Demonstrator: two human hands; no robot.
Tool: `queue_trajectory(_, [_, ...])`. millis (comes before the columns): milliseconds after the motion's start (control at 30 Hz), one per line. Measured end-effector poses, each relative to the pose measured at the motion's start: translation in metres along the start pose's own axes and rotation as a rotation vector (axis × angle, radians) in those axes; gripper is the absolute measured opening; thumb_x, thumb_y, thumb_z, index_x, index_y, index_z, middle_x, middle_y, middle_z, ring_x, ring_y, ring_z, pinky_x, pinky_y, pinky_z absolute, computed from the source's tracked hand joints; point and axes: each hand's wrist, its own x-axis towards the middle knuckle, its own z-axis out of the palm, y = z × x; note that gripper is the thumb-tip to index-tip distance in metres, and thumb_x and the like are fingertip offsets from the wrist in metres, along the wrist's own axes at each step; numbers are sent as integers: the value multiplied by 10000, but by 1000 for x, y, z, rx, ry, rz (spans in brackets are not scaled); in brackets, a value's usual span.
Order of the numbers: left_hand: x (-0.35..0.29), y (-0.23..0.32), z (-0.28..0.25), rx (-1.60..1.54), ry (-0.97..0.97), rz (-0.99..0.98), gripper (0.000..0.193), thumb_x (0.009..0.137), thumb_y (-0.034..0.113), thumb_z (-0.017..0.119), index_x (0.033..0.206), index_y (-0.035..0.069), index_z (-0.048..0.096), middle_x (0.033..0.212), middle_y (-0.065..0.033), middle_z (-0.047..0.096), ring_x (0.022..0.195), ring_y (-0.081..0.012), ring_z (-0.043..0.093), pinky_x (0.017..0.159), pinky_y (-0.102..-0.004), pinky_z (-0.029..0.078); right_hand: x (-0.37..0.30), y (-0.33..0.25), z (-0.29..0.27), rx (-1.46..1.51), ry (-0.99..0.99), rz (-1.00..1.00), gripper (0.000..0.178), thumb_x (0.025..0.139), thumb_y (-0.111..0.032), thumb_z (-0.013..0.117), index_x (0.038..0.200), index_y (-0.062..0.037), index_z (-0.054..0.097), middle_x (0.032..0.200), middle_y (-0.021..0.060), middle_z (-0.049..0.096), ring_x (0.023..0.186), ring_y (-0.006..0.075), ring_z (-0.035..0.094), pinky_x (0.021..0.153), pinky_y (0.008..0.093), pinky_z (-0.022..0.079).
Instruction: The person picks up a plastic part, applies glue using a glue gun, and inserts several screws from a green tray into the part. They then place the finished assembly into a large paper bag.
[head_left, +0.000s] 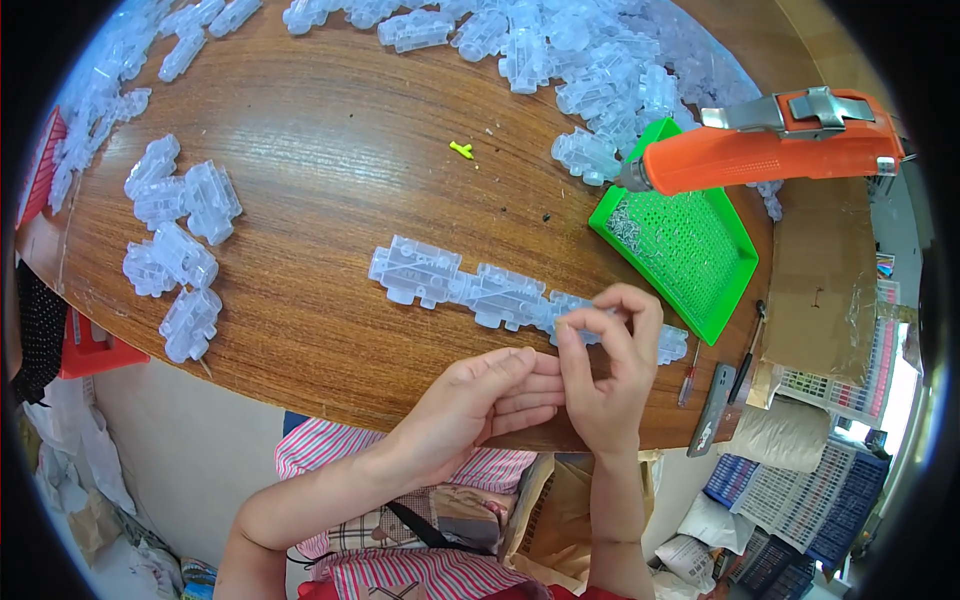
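Okay, left to right. Far left edge: red crate partly under the round wooden table. On the table's left side, a loose cluster of clear plastic housings, some touching, some apart. Bigger pile of the same clear parts runs along the far rim, top centre to top right. Small yellow-green piece sits alone on bare wood, well apart from both piles.

Centre, near the front edge: row of clear housings laid end to end, touching each other, running from mid-table rightward under the right hand.

Left hand: palm turned up, fingers loosely curled and together, holding nothing I can see, fingertips touching the right hand's thumb side at the table's front edge.

Right hand: thumb and forefinger pinched together at the right end of the row, on or just over one clear housing; can't tell whether something small sits between the fingertips.

Right of that: green perforated tray holding a small heap of metal bits in its far-left corner. Orange-handled power screwdriver hangs above the tray, tip towards the clear pile. Small screwdriver and a dark flat tool lie near the table's right front rim.
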Motion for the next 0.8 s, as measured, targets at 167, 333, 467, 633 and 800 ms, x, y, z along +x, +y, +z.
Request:
queue_trajectory(167, [-1,4,-1,-75,52,-24,497,1035,356,391,1262,-74,495,1220,-200,601,1131,-225,609,1006,-340,486,3,8,8,-63,-14,-61,128,748,-46,726,860,-82,677,1007,93,515,834,236,451,729,342,378])
queue_trajectory(333, [0,6,-6,-109,63,-47,544,1035,388,381,1274,-89,482,1248,-210,582,1162,-228,589,1022,-337,471,2,8,11,-90,-14,-83,134,749,-48,730,870,-85,683,1015,91,515,825,230,439,717,338,374])
queue_trajectory(467, [1,4,-7,-127,60,-38,521,1039,366,371,1278,-85,476,1241,-214,586,1150,-240,597,1019,-350,479,0,11,15,-23,4,-55,133,756,-44,731,873,-88,685,1016,88,515,826,223,437,707,327,374])
queue_trajectory(633, [-1,3,-5,-133,70,-30,484,1043,334,359,1277,-73,474,1237,-214,590,1141,-246,604,1017,-357,486,-1,11,12,-22,-12,-54,142,759,-37,729,885,-90,692,1019,83,515,829,217,436,706,318,376])
queue_trajectory(800, [-2,2,-6,-122,-29,-71,656,1030,465,313,1361,-96,389,1371,-241,479,1291,-263,482,1095,-373,393,-3,5,2,-34,-17,-14,169,760,-21,717,914,-88,700,1021,83,520,854,216,456,717,315,380])
